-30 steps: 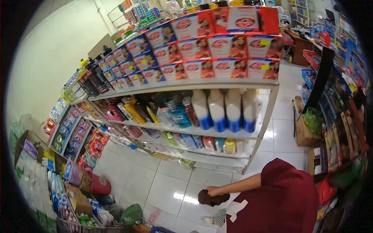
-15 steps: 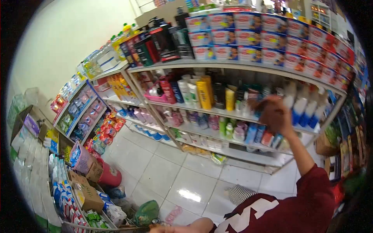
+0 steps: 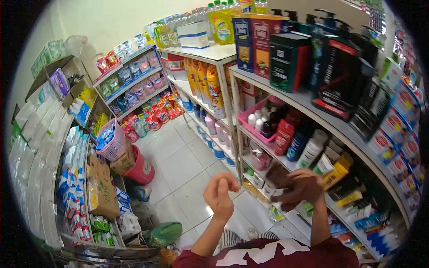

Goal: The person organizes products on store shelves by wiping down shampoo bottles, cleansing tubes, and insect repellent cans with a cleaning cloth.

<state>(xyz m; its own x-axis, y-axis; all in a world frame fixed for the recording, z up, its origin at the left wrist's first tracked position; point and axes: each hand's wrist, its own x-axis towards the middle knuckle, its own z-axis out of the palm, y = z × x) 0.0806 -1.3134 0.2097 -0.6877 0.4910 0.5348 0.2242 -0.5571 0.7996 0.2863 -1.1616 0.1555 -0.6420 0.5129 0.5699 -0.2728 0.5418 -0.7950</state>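
In the head view my right hand (image 3: 310, 176) is closed on a brown cloth (image 3: 296, 191), which hangs crumpled below and left of the fingers. This hand is in front of the middle shelf, close to a yellow tube (image 3: 338, 172) and a white bottle (image 3: 312, 148). My left hand (image 3: 220, 195) is raised over the floor, its fingers curled in loosely, and I see nothing in it. Beyond the cloth, a pink basket (image 3: 243, 121) of roll-on bottles and a red bottle (image 3: 284, 137) stand on the shelf.
Boxed shampoo sets (image 3: 286, 62) line the top shelf (image 3: 308, 94) on the right. A pink bucket (image 3: 142, 169), a cardboard box (image 3: 102, 187) and a green bag (image 3: 164, 233) are on the left. Detergent packs (image 3: 158, 114) lie at the back, beyond the tiled floor (image 3: 178, 161).
My view has turned left and come nearer the shelf's left end. The right hand has drawn in with the cloth from the outstretched arm. My left hand has risen into fuller view.
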